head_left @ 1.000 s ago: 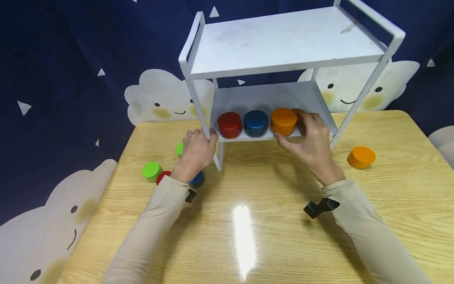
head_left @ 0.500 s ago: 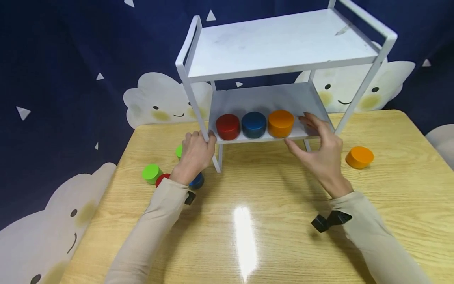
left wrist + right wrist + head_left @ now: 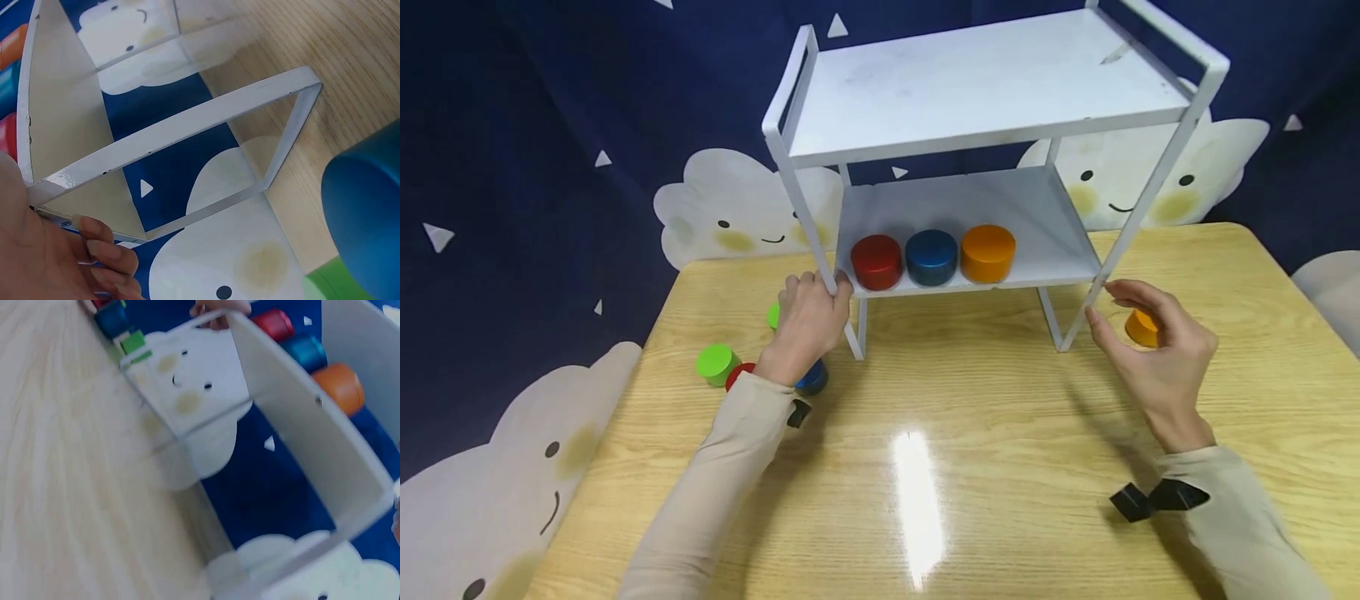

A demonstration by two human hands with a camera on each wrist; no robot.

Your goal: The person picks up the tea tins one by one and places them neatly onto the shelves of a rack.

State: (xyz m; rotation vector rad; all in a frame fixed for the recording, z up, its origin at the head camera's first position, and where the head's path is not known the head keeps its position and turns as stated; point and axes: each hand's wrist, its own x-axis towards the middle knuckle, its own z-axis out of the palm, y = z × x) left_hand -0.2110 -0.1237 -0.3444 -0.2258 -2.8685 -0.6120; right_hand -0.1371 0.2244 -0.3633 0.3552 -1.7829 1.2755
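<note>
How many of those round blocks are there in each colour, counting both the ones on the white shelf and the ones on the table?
Red blocks: 2
Blue blocks: 2
Orange blocks: 2
Green blocks: 2
Total in sight: 8, some partly hidden

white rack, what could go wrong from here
The three blocks on the lower shelf stand near its front edge, so a jolt could drop one. The left hand grips the rack, so a tug might shift it. The right hand, close to the right front post, might bump it.
</note>
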